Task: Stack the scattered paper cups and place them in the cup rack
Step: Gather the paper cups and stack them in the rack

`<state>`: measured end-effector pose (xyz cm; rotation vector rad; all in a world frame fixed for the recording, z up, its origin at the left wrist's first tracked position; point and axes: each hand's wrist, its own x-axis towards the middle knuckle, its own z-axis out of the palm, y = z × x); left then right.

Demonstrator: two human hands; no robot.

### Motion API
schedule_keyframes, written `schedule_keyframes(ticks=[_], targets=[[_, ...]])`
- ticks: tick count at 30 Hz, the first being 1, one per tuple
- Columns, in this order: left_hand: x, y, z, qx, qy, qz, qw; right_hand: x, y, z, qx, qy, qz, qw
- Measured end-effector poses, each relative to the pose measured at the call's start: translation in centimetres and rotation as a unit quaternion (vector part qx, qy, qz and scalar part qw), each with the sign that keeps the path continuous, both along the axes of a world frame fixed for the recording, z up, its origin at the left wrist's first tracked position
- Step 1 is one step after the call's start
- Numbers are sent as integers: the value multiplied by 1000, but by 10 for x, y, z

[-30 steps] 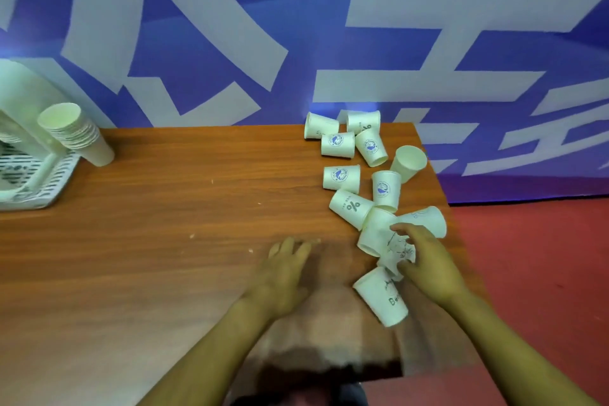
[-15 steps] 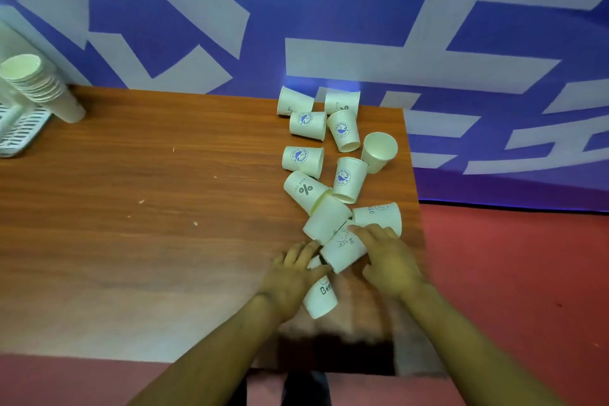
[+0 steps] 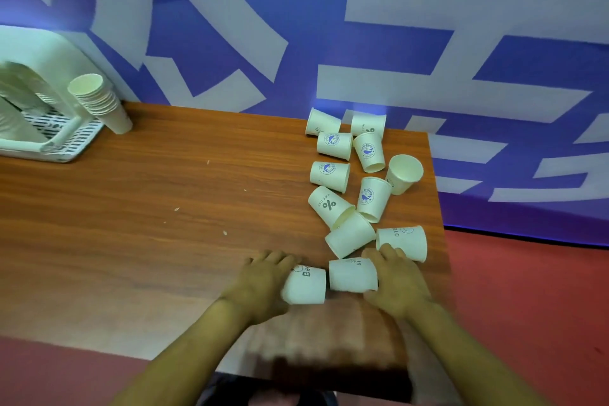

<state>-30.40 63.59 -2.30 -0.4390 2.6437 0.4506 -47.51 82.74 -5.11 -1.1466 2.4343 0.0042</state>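
Since half a second ago each hand has taken a cup: the left hand (image 3: 260, 287) now grips the "Bee" paper cup (image 3: 304, 285), the right hand (image 3: 395, 280) the "HI" paper cup (image 3: 352, 275), lying end to end between them, ready to nest. Loose cups (image 3: 349, 174) lie beyond the grip; the cup rack (image 3: 49, 138) far left on the wooden table (image 3: 164, 224), below a blue-and-white wall (image 3: 296, 26).

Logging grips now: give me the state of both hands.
Left hand: gripping the "Be" cup.
Right hand: gripping the "HI" cup.
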Motion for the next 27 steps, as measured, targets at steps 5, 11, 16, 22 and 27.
schedule_keyframes(ticks=[5, 11, 16, 22, 27], targets=[[29, -58, 16, 43, 68, 92, 993, 26, -21, 10, -12, 1, -23, 1000], [69, -140, 29, 156, 145, 142, 967, 76, -88, 35, -100, -98, -143, 980], [115, -225, 44, 169, 177, 168, 955, 119, -178, 58, -156, -103, -156, 970], [160, -305, 60, 98, 235, 255, 933, 162, -278, 84, -196, -98, -135, 966], [160, -335, 67, 99, 269, 265, 921, 173, -329, 99, -233, -82, -106, 963]])
